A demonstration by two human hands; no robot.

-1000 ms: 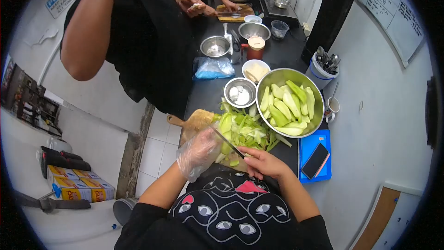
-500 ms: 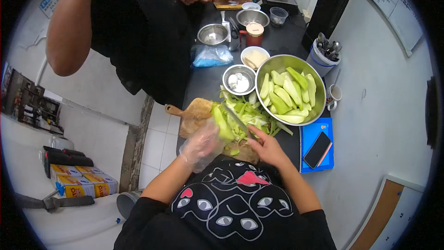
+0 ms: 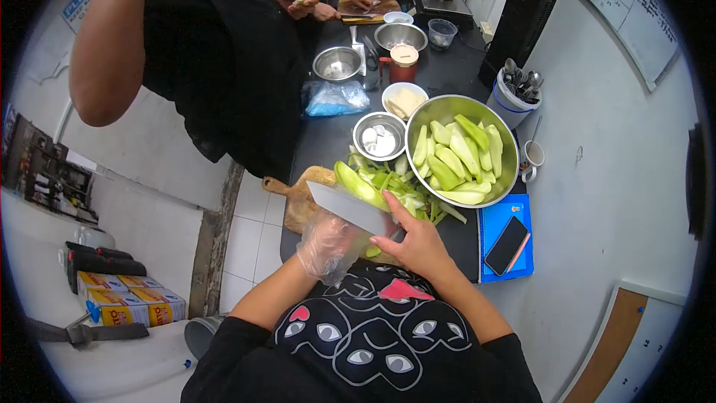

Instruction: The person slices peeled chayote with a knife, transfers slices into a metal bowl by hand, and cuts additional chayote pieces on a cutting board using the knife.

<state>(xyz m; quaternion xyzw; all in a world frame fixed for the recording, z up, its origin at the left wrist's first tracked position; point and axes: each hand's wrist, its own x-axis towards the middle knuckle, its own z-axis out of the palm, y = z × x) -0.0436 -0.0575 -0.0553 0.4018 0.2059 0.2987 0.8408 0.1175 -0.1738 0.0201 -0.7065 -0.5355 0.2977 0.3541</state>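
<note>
Right hand (image 3: 416,240) clasping knife (image 3: 347,207), left hand (image 3: 327,242) partly behind it, grip untellable, bowl (image 3: 510,155) of green wedges (image 3: 461,151), knife's two o'clock

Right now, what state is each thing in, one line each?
Knife, held, blade's flat side facing up.
Right hand, bare, gripping the knife.
Left hand, gloved in clear plastic, grip partly hidden.
Large bowl, holding pale green pieces.
Small bowl, holding white pieces.
Red mug, upright, covered.
Phone, lying flat, screen dark.
Bucket, upright, holding cutlery.
</note>
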